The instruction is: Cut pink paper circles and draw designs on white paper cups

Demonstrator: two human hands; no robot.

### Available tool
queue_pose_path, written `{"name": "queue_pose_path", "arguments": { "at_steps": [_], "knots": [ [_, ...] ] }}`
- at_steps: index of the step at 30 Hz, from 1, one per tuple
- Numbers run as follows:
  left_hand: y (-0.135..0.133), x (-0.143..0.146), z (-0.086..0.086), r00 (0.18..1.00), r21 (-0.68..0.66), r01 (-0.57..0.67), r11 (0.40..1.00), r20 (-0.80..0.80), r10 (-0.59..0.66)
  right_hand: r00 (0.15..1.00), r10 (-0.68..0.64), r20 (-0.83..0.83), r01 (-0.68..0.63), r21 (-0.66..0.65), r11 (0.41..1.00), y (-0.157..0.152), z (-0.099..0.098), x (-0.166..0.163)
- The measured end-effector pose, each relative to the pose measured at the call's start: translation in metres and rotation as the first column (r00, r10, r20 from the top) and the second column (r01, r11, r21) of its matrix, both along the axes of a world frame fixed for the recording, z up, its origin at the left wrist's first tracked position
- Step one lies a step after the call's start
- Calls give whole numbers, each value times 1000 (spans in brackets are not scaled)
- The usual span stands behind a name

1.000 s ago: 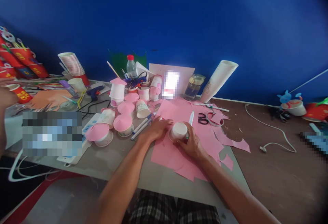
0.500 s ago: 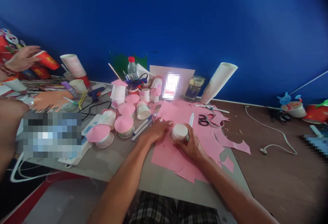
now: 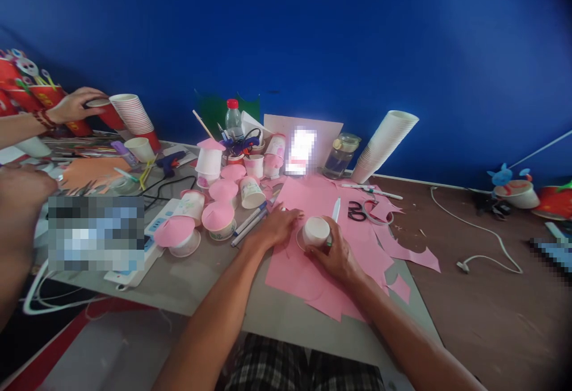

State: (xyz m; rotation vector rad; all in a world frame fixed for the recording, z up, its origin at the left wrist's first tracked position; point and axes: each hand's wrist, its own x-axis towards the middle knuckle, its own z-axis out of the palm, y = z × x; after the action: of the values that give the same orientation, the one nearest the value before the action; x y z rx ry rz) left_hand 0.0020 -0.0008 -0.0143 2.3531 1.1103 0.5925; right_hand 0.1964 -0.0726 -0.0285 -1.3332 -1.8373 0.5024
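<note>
A white paper cup point(image 3: 316, 231) stands upside down on a sheet of pink paper point(image 3: 313, 260) in front of me. My right hand point(image 3: 336, 253) is curled against the cup's near right side and grips a white pen point(image 3: 335, 212) that points away from me. My left hand point(image 3: 276, 225) lies flat on the pink paper just left of the cup, fingers stretched toward it. Black scissors point(image 3: 356, 210) rest on the paper beyond my right hand.
Several cups topped with pink paper discs point(image 3: 217, 215) crowd the grey table point(image 3: 196, 284) to my left, with markers point(image 3: 250, 221), a glue gun point(image 3: 170, 161), a water bottle point(image 3: 232, 120) and a glass jar point(image 3: 338, 154). White cup stacks point(image 3: 384, 143) lean at the back. Another person's hand point(image 3: 74, 105) holds a red cup at far left.
My hands and the cup stay almost still. At far left the other person's hand has come into view with a red cup and moved it toward the leaning cup stack.
</note>
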Motion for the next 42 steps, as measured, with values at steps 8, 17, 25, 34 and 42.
{"name": "queue_pose_path", "arguments": {
  "at_steps": [8, 17, 25, 34, 42],
  "knots": [
    [-16, 2, 35, 866, -181, 120, 976, 500, -13, 1000, 8, 8, -8, 9, 1000, -1, 1, -1],
    [-23, 11, 39, 885, -115, 240, 964, 434, -168, 999, 28, 30, -31, 112, 993, -2, 6, -3],
    [-23, 8, 39, 905, -152, 235, 960, 395, -159, 999, 38, 22, -40, 80, 996, -1, 4, -3],
    [-21, 9, 34, 919, -141, 220, 965, 361, -157, 973, 76, -219, -48, 131, 990, 0, 26, 35],
    [-22, 5, 40, 949, -131, 205, 970, 269, -164, 609, -69, -790, 91, -17, 996, 34, 66, 74]
  ]
}}
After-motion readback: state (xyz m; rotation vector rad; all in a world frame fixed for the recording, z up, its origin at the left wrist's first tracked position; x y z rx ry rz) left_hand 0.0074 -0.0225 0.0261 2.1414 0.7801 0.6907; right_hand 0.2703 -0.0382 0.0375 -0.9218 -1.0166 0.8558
